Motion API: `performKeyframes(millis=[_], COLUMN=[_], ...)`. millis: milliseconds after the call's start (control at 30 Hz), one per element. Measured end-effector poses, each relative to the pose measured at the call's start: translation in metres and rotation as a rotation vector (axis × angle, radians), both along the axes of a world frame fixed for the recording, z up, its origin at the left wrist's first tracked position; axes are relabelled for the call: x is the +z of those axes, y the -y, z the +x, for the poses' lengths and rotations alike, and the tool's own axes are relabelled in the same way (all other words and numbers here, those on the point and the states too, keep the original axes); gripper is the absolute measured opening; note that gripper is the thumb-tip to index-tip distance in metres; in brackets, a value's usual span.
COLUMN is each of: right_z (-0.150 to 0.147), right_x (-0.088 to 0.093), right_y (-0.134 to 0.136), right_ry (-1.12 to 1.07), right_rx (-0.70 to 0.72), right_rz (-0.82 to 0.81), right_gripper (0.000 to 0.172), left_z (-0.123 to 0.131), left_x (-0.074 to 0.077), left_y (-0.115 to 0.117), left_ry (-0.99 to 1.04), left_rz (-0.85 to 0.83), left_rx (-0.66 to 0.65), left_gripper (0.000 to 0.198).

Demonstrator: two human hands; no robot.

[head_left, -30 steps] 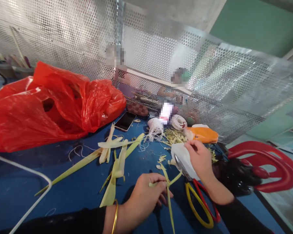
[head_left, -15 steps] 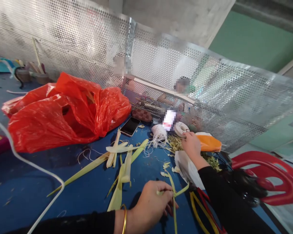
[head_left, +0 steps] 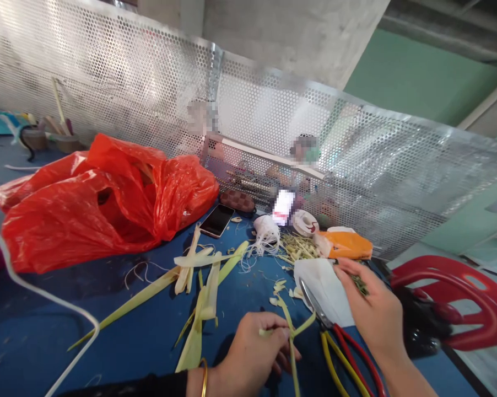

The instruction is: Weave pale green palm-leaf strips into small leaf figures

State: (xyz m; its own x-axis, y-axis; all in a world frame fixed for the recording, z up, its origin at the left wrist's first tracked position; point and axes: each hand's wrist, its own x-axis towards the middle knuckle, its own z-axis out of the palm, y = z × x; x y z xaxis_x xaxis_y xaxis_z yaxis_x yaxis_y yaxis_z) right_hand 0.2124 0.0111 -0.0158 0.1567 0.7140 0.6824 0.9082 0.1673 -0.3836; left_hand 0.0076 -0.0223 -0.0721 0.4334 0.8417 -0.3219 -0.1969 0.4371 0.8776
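Near the bottom middle, my left hand (head_left: 259, 347) pinches pale green leaf strips (head_left: 293, 331) that cross at the fingertips; one end hangs down. My right hand (head_left: 372, 300) is over the right edge of a white paper sheet (head_left: 325, 286), thumb and fingers drawn together; a small dark bit shows at the tips, too small to name. Green clippings (head_left: 359, 284) show in the gap of that hand. Scissors (head_left: 318, 309) with red and yellow handles lie between my hands, blades partly on the paper. More pale leaf strips (head_left: 196, 331) lie left of my left hand.
A red plastic bag (head_left: 87, 204) fills the left back. Behind the leaves lie a dark phone (head_left: 217, 220), white string (head_left: 267, 231), a tape roll (head_left: 305, 223) and an orange packet (head_left: 345, 244). A white cable (head_left: 54, 298) crosses the left; a perforated metal screen (head_left: 273, 105) stands behind.
My right hand has come back from beside the tape roll and orange packet toward me, to the paper's right edge, uncovering the scissor blades. My left hand keeps its pinch on the leaf strips.
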Motion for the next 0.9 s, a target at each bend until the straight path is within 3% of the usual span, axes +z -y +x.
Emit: performKeyframes(millis=[167, 267, 333, 433, 600, 900], right_z=[-0.006, -0.020, -0.033, -0.049, -0.056, -0.058], right_x=[-0.017, -0.033, -0.042, -0.051, -0.059, -0.061], right_y=[0.049, 0.058, 0.060, 0.061, 0.064, 0.067], right_ry=[-0.353, -0.571, -0.718, -0.913, -0.911, -0.807], right_rx=[-0.063, 0.122, 0.287, 0.388, 0.304, 0.270], right_rz=[-0.259, -0.485, -0.562, -0.574, -0.622, -0.545], right_gripper=[0.040, 0.042, 0.041, 0.041, 0.034, 0.029], left_z=[-0.002, -0.003, -0.004, -0.004, -0.004, -0.003], left_x=[-0.001, 0.000, 0.003, 0.008, 0.008, 0.006], left_y=[-0.001, 0.000, 0.002, 0.007, 0.008, 0.007], left_ry=[-0.015, -0.030, -0.039, -0.064, -0.105, -0.098], left_rz=[-0.017, 0.006, 0.028, 0.081, 0.119, 0.064], left_rx=[0.030, 0.023, 0.006, -0.028, -0.064, -0.090], left_gripper=[0.023, 0.026, 0.027, 0.026, 0.024, 0.024])
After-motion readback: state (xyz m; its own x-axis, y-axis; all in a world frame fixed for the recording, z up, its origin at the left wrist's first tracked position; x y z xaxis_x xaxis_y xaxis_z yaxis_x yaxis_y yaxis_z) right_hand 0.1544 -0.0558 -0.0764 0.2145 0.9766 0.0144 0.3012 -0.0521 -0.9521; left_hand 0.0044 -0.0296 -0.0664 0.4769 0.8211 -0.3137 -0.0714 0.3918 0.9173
